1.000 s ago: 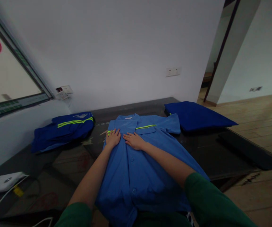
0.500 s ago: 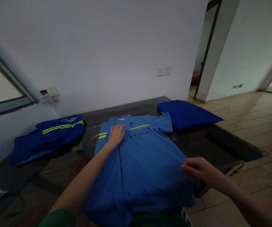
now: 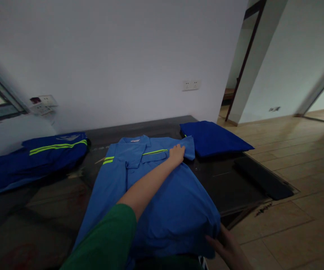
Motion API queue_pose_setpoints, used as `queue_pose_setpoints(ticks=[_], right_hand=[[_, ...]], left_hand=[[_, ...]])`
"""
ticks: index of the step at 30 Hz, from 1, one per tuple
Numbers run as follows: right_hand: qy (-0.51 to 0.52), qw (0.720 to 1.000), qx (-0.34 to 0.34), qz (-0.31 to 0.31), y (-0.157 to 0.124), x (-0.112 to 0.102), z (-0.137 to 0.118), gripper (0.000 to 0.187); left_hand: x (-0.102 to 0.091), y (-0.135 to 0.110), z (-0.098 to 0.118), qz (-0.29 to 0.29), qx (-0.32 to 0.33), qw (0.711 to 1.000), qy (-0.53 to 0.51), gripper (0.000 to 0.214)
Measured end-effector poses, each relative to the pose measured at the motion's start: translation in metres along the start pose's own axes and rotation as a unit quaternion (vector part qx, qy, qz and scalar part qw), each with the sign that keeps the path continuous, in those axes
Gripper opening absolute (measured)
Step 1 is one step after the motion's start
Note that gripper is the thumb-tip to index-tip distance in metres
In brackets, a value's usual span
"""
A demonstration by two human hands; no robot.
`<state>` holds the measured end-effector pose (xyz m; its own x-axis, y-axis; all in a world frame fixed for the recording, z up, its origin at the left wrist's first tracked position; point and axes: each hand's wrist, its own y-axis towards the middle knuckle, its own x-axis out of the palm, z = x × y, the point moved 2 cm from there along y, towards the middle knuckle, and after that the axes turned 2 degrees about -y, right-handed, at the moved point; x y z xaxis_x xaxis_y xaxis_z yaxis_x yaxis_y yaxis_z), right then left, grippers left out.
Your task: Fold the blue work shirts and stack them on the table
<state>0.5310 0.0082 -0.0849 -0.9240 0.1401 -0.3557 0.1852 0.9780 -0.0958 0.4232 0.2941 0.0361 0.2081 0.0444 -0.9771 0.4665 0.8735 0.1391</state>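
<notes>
A light blue short-sleeved work shirt (image 3: 164, 202) lies front up on the dark table, its collar away from me and yellow-green stripes across chest and sleeve. My left hand (image 3: 177, 154) is closed on the cloth by the right-hand sleeve, fingers curled down and fingertips partly hidden. At the lower right side of the shirt, near the hem, my right hand (image 3: 224, 243) grips the edge, thumb on top and the other fingers mostly behind the cloth. My left forearm crosses over the shirt front.
A folded dark blue garment (image 3: 57, 152) with yellow-green stripes lies at the left. Another bright blue folded garment (image 3: 214, 138) sits beyond the sleeve. A flat black object (image 3: 263, 178) rests near the right edge of the table (image 3: 221, 187). Behind stands a wall with sockets (image 3: 191, 85).
My left hand has moved right from the collar area to the sleeve. My right hand has come down to the shirt's lower edge and taken hold there. The view has shifted slightly right.
</notes>
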Motion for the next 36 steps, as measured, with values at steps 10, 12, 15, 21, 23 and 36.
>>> queue_pose_setpoints(ticks=[10,12,15,21,23,36], right_hand=[[-0.031,0.992,-0.124,0.002,-0.047,0.018,-0.059,0.041],[-0.065,0.98,-0.185,-0.04,-0.051,0.036,-0.077,0.045],[-0.112,0.944,-0.261,-0.166,-0.052,0.066,-0.106,0.059],[-0.183,0.889,-0.252,-0.335,-0.051,0.109,-0.142,0.078],[-0.214,0.878,-0.243,-0.353,-0.053,0.12,-0.142,0.074],[-0.352,0.809,-0.244,-0.403,-0.058,0.156,-0.119,0.066]], left_hand=[[-0.066,0.019,-0.088,0.025,-0.058,0.988,-0.139,0.036],[-0.086,0.01,-0.113,0.071,-0.056,0.976,-0.199,0.036],[-0.108,-0.015,-0.155,0.15,-0.055,0.949,-0.272,0.036],[-0.1,-0.083,-0.23,0.195,-0.128,0.908,-0.348,0.032],[-0.088,-0.099,-0.242,0.193,-0.146,0.902,-0.358,0.031],[-0.079,-0.107,-0.232,0.125,-0.086,0.935,-0.321,0.051]])
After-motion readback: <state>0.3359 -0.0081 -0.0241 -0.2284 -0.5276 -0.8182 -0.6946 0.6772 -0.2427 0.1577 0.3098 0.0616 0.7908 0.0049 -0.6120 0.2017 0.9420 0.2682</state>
